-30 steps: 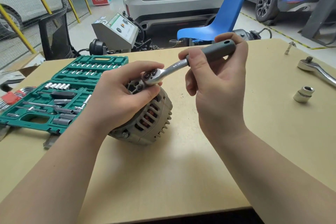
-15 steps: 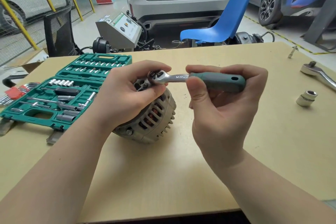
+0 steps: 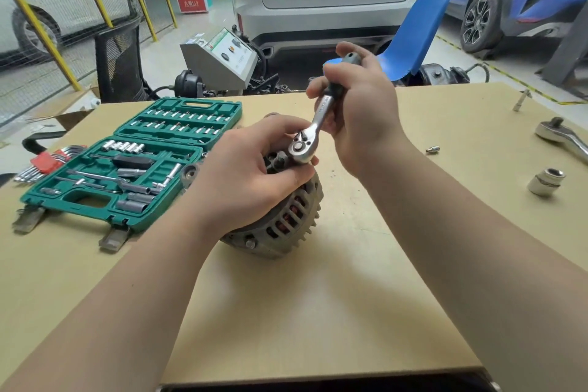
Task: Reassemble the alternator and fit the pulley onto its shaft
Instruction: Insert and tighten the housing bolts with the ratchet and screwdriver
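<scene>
A grey finned alternator point(image 3: 286, 226) stands on the wooden table point(image 3: 318, 312), copper windings showing through its slots. My left hand point(image 3: 245, 181) wraps over its top, fingers beside the head of a small ratchet wrench point(image 3: 302, 149). The ratchet's head sits on the alternator's upper face; what it is seated on is hidden. My right hand point(image 3: 359, 108) grips the ratchet's dark handle, which points up and away from me. A dark round part point(image 3: 190, 176) lies beside the alternator, by the case.
An open green socket-set case point(image 3: 133, 162) lies at the left, with hex keys point(image 3: 44, 162) beyond it. At the right lie a large ratchet point(image 3: 563, 140), a big socket point(image 3: 545, 181), a small bit point(image 3: 432, 149) and a bolt point(image 3: 521, 100). A blue chair and parked cars stand behind.
My right hand has swung the ratchet handle from pointing right to pointing up and away, the head staying on the alternator. My left hand has kept its hold.
</scene>
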{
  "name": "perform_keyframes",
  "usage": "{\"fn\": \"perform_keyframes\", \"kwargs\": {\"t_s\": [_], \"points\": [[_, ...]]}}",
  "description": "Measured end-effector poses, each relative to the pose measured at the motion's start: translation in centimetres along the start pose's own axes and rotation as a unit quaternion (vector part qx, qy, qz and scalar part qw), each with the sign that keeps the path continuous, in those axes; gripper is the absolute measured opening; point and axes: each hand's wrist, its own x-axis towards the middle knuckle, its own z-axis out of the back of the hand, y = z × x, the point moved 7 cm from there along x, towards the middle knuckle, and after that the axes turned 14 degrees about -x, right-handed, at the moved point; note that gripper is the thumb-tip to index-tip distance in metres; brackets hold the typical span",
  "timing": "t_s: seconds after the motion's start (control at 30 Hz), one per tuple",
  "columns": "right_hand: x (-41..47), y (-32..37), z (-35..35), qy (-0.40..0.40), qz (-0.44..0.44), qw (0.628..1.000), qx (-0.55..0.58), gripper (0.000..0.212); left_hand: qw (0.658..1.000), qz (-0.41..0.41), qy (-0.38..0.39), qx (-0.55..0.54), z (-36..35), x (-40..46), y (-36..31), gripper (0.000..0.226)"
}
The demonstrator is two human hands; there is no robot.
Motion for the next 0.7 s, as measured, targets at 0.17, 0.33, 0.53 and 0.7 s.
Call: {"fn": "perform_keyframes", "kwargs": {"t_s": [0.17,0.33,0.53,0.7], "points": [[0.3,0.1,-0.2,-0.041,0.026,0.999,0.002,0.036,0.999,-0.005,-0.033,0.034,0.6,-0.1,-0.1,0.044],[0.1,0.6,-0.6,-0.003,0.043,0.993,0.110,0.036,0.997,0.004,-0.052,0.048,1.3,0.2,0.1,0.043],[-0.1,0.4,-1.6,0.005,-0.025,0.980,0.195,0.036,0.997,0.003,-0.064,0.049,1.3,0.4,0.1,0.046],[-0.4,0.8,-2.5,-0.027,-0.013,0.981,0.191,0.038,0.997,-0.008,-0.062,0.051,1.2,0.3,0.2,0.043]]}}
